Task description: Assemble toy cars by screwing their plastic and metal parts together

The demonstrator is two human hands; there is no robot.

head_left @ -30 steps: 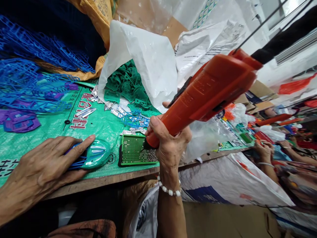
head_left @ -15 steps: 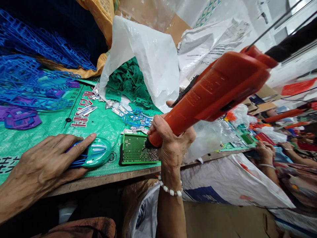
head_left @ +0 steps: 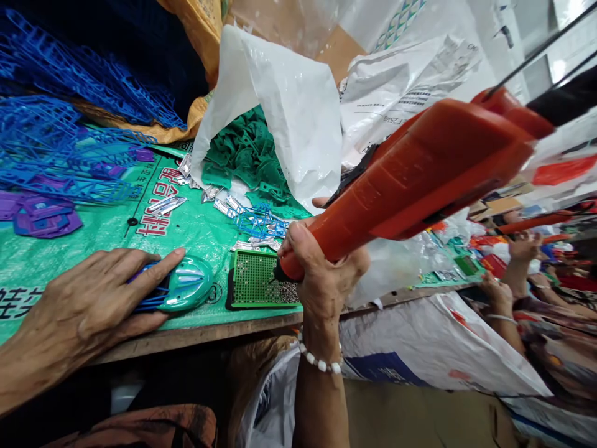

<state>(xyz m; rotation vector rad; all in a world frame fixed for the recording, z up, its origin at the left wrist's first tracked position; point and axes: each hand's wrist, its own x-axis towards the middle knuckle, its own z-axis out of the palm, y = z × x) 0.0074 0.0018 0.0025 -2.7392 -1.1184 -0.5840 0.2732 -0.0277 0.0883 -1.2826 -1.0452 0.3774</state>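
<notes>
My left hand (head_left: 109, 292) is closed over a glossy teal toy car body (head_left: 186, 286) with blue and purple parts, which rests on the green sheet by the table's front edge. Most of its rear lies hidden beneath the fingers. My right hand (head_left: 321, 267) grips a large orange-red electric screwdriver (head_left: 401, 180), slanted with its tip down to the left. That black tip hovers over, or touches, a green perforated screw tray (head_left: 254, 280); I cannot tell which. Small metal screws (head_left: 288, 291) are heaped at the tray's right end, partly behind my hand.
Behind the tray, a white bag (head_left: 298, 112) spills dark green plastic pieces (head_left: 247, 149). Silvery parts (head_left: 168, 204) and blue frames (head_left: 261, 221) lie about. At left are more blue frames (head_left: 41, 149) and purple pieces (head_left: 46, 214). Co-workers' hands (head_left: 499, 292) show at right.
The view has shifted slightly. My left hand stays on the toy car body, and the screwdriver's tip remains at the tray. A co-worker's hand at right has risen.
</notes>
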